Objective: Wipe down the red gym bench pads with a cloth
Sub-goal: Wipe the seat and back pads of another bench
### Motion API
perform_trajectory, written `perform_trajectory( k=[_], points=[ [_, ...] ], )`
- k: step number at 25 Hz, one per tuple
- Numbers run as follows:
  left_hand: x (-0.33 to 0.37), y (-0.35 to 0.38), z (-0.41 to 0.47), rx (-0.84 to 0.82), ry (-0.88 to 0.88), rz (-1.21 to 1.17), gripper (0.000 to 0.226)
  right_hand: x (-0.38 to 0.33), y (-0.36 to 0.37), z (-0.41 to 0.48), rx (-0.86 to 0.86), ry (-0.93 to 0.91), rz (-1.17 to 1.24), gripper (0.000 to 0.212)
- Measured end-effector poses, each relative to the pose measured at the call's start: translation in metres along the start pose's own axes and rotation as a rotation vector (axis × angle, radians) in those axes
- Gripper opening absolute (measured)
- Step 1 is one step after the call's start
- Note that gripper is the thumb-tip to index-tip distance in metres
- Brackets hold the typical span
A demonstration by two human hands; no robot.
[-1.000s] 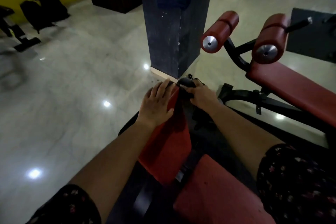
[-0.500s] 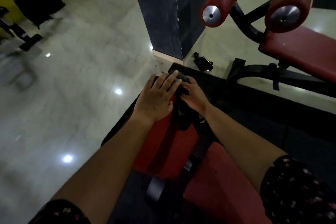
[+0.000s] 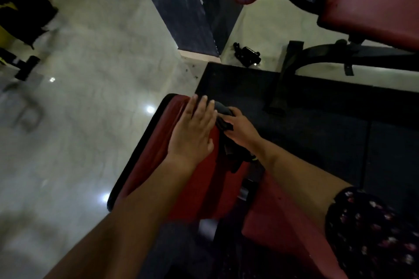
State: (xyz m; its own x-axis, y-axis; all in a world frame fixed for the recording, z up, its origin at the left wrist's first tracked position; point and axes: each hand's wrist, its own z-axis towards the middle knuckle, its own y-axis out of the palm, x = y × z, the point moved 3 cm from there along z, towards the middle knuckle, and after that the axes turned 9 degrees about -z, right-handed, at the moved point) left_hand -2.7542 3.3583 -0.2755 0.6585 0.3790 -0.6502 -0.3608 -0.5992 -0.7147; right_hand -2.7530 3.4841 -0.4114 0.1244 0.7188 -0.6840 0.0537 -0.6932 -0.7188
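Wiping should go well, I think, if my left hand (image 3: 192,130), flat on the long red bench pad (image 3: 155,147), holds it steady while my right hand (image 3: 241,125), curled round the dark grey cloth (image 3: 223,111) at its one o'clock edge, rubs slowly toward six.

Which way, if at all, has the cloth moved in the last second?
No. The cloth stays gripped by the right hand at the far end of the red pad, beside the left hand; only the camera has tilted down.
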Motion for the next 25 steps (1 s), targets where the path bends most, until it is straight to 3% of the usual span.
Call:
perform_trajectory(
  k=[3, 11, 14, 19, 25],
  points=[
    [0.032, 0.010, 0.007, -0.088, -0.090, -0.049, 0.071, 0.016, 0.011, 0.003, -0.056, 0.026, -0.027, 0.066],
    [0.050, 0.030, 0.018, 0.048, -0.220, -0.007, 0.063, 0.058, 0.047, -0.004, -0.051, 0.092, -0.042, 0.065],
    [0.079, 0.044, 0.022, -0.070, -0.158, 0.020, 0.069, 0.077, 0.067, -0.009, -0.039, 0.124, -0.076, 0.066],
    [0.109, 0.067, 0.039, 0.024, -0.132, -0.017, 0.061, 0.104, 0.089, -0.010, -0.068, 0.164, -0.113, 0.065],
    [0.140, 0.083, 0.044, -0.098, -0.104, 0.040, 0.071, 0.136, 0.111, -0.010, -0.157, 0.206, -0.174, 0.069]
  ],
)
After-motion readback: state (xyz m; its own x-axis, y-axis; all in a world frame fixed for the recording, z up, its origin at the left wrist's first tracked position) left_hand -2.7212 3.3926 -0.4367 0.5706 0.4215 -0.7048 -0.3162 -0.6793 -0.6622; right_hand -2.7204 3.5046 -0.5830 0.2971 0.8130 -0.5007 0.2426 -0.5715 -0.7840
